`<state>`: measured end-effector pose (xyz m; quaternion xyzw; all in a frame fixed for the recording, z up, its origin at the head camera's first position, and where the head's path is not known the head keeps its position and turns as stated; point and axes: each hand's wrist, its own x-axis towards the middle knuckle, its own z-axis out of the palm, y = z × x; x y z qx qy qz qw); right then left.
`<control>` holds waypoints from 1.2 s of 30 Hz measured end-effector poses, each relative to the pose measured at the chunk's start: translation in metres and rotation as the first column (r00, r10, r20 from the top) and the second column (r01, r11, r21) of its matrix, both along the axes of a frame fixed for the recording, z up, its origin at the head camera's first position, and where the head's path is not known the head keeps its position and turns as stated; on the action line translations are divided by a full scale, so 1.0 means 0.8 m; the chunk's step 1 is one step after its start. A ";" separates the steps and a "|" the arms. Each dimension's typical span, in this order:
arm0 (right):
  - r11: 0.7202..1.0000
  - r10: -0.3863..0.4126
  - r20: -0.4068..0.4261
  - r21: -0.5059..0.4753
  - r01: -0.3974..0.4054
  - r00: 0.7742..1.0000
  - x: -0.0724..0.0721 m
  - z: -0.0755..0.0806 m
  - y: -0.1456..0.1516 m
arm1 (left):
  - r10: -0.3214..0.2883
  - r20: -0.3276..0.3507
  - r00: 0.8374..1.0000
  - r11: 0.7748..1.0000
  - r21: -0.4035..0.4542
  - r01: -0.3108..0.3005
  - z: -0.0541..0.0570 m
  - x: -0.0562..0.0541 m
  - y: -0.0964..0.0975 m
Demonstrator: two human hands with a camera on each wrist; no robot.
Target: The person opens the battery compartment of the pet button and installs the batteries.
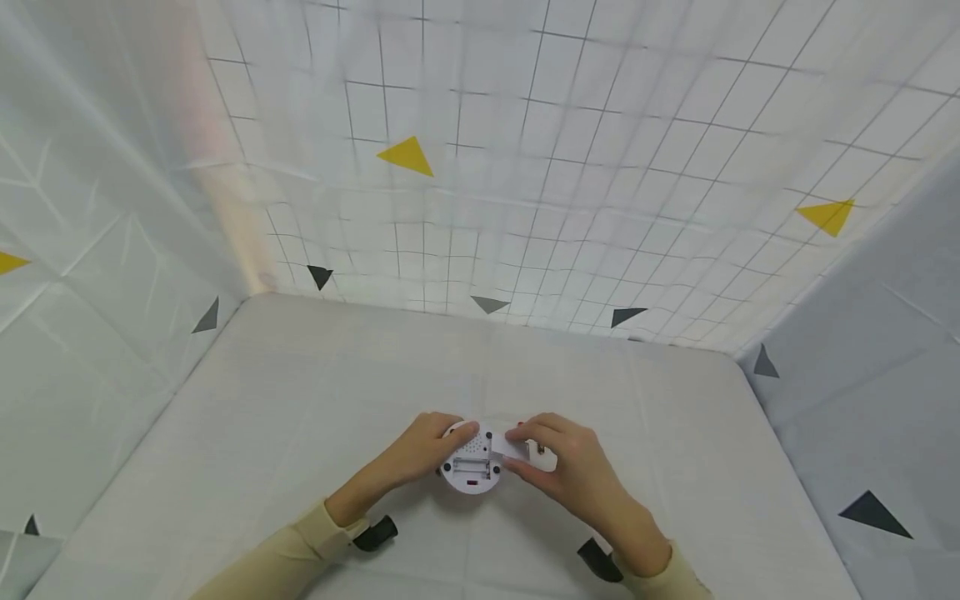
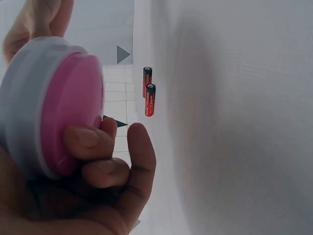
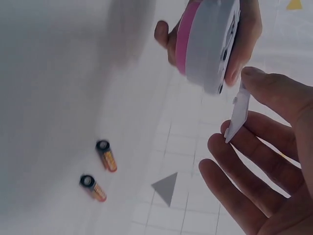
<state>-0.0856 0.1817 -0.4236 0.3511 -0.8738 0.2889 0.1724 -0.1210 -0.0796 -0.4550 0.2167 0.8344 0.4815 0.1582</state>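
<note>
My left hand (image 1: 422, 448) grips a round white device (image 1: 469, 447) by its edge, thumb on its underside. That underside faces up, with small holes, dark feet and an uncovered battery compartment that looks vacant. In the left wrist view, the pink face of the device (image 2: 73, 107) is against the curled fingers. My right hand (image 1: 581, 467) pinches a thin white battery cover (image 3: 238, 116) between thumb and fingers, right beside the device. Two red-and-black batteries, one (image 3: 106, 155) near the other (image 3: 93, 188), lie on the white surface, mostly hidden by the right hand in the head view.
A white cloth surface (image 1: 360, 367) lies beneath the hands. White sheet walls stand at the back and sides, the back one (image 1: 495, 192) with grid lines and yellow and dark triangles. Dark wrist-worn pieces (image 1: 375, 533) stick out below both forearms.
</note>
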 end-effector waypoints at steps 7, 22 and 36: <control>0.996 -0.087 0.024 -0.004 0.087 0.996 -0.021 -0.012 0.026 | -0.001 0.017 1.000 1.000 -0.010 0.001 0.001 0.001 0.001; 0.960 -0.272 0.108 0.094 0.262 0.956 -0.044 -0.032 0.061 | -0.011 0.039 0.999 1.000 0.009 0.010 0.000 0.003 0.003; 0.896 -0.430 0.161 0.195 0.399 0.888 -0.057 -0.044 0.084 | -0.028 0.046 0.999 1.000 0.014 0.027 0.002 0.003 0.002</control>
